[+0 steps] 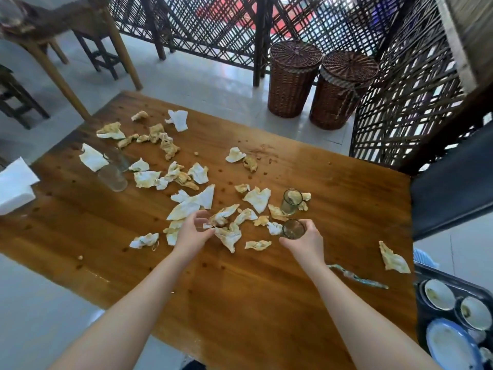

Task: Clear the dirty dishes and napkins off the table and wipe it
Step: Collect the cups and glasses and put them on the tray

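One glass (293,229) gripped by right hand (306,243) fingers, napkin (220,219) pinched by left hand (192,233) fingers

Table (240,303) — near strip bare wood, open to your reach. Middle: soiled napkins (184,177) strewn thick, one upright glass (291,201) among them. Far left: two more glasses (113,180), a white napkin stack (14,185).

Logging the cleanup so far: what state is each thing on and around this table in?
left hand: curled among napkins, grip unclear
right hand: holds a glass upright
second glass: upright, napkin inside
napkins: crumpled, stained, scattered
wicker baskets: lids on
plates: soiled
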Available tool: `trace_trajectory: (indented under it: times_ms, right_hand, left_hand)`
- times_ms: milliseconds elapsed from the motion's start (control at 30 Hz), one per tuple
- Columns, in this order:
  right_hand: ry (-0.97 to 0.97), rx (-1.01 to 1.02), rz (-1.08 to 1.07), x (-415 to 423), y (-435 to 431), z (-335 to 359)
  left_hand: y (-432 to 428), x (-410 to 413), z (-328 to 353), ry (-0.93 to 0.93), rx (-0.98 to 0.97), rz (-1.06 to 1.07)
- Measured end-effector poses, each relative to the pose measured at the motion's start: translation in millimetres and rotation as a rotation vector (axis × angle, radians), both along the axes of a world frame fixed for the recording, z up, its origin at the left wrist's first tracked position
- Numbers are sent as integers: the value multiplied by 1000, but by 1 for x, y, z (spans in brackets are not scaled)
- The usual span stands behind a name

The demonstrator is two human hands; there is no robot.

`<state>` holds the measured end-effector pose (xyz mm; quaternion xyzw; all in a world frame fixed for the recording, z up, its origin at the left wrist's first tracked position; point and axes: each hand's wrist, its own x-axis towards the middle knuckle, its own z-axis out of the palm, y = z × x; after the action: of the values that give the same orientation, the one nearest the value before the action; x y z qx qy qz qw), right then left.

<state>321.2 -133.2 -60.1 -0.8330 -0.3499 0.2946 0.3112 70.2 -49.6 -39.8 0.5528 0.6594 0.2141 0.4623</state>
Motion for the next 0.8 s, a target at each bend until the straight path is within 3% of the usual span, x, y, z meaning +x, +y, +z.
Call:
trace_trajectory:
  times_ms: [300,800]
  right_hand:
    - [32,125,36,-86,61,44]
    - [69,126,153,-234,172,56]
  left_hand:
    - [46,-70,15,-75,-27,-38]
    - [149,-232,25,-17,84,215]
